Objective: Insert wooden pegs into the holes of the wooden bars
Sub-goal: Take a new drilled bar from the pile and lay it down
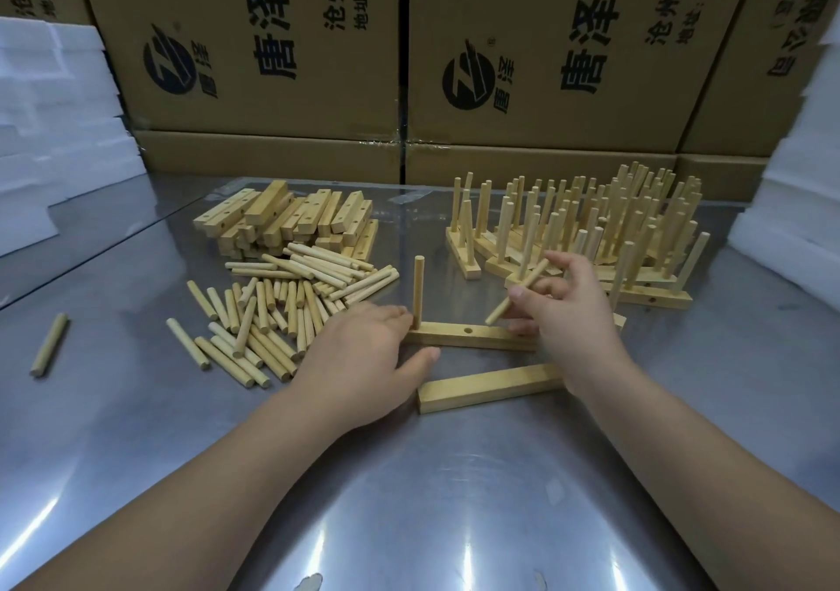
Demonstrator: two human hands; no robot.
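Note:
A wooden bar [472, 337] lies across the metal table in front of me with one peg [418, 288] standing upright in its left hole and an empty hole at its middle. My left hand [363, 354] grips the bar's left end, thumb on the near side. My right hand [568, 304] holds a loose peg [518, 290] tilted above the bar's right part. A second bar [486, 386] lies flat nearer to me, partly under my right wrist.
Loose pegs [277, 313] are heaped at left, with a stack of bare bars [291, 222] behind them. Finished bars with upright pegs [591, 231] crowd the right rear. A stray peg [50, 345] lies far left. Cardboard boxes [545, 67] and white foam [50, 104] border the table.

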